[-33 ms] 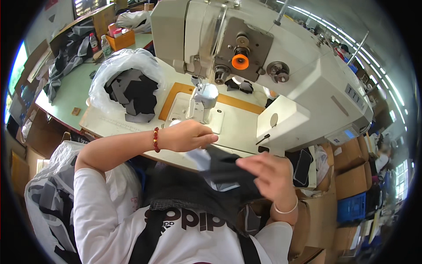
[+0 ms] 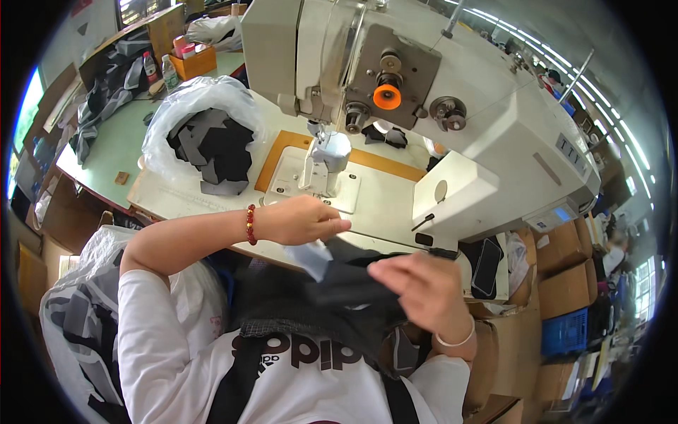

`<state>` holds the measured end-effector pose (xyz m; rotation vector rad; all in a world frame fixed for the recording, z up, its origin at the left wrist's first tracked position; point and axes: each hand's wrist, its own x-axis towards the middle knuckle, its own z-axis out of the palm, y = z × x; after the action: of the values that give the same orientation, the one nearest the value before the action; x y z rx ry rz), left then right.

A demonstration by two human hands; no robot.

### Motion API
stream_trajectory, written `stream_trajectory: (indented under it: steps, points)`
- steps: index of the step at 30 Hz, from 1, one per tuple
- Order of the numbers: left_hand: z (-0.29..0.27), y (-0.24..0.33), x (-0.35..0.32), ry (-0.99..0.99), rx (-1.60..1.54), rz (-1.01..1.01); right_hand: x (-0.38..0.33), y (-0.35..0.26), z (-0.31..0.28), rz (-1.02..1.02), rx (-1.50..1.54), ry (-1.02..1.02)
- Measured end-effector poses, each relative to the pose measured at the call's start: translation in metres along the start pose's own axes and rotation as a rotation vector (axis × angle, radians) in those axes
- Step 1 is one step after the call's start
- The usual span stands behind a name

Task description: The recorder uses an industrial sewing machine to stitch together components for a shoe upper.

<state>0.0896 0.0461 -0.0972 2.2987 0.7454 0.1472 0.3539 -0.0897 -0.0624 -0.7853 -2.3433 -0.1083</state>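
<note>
Just in front of the sewing machine point(image 2: 487, 78), my left hand point(image 2: 300, 219) is closed, thumb pointing right, on a dark fabric piece point(image 2: 346, 281) that hangs below it. My right hand point(image 2: 424, 286) is slightly blurred at the fabric's right side, its fingers pressed together on it; the fingertips are partly hidden. A light grey flap point(image 2: 311, 258) shows at the fabric's left, below my left hand. Behind my left hand stands the machine's presser foot and needle area point(image 2: 323, 169), with no fabric under it that I can see.
On the machine table's left stands a clear plastic bag point(image 2: 166, 145) of black and grey fabric pieces. A phone point(image 2: 486, 268) lies to the right of my right hand. Another bag of cut pieces point(image 2: 85, 318) is at my left side. Cardboard boxes point(image 2: 565, 279) and a blue crate point(image 2: 565, 333) stand right.
My right hand has shifted slightly left and down, toward my left hand. The fabric has folded, and its light grey flap has swung left. My left hand has barely moved.
</note>
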Motion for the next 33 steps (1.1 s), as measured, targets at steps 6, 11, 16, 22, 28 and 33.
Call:
stream_trajectory:
  steps: [6,11,16,22,28,33]
  points:
    - [0.042,-0.025,-0.012,-0.464,0.439,-0.166,-0.003,-0.032,0.038,-0.220,-0.175,-0.056]
    - [0.067,-0.048,-0.026,-0.701,-0.565,-0.600,-0.006,-0.040,0.028,-0.212,-0.133,-0.077]
    - [0.063,-0.006,-0.006,-0.537,-0.699,-0.337,-0.001,-0.042,0.003,-0.211,-0.181,-0.072]
    - [-0.017,0.075,0.070,0.304,0.026,0.626,0.004,-0.074,-0.041,-0.168,-0.550,0.014]
    - [-0.033,0.090,0.071,0.448,0.369,1.024,0.023,-0.068,0.056,-0.020,-0.735,-0.104]
    - [-0.034,0.009,0.051,0.415,0.776,0.667,0.045,0.010,0.168,0.082,-0.482,0.024]
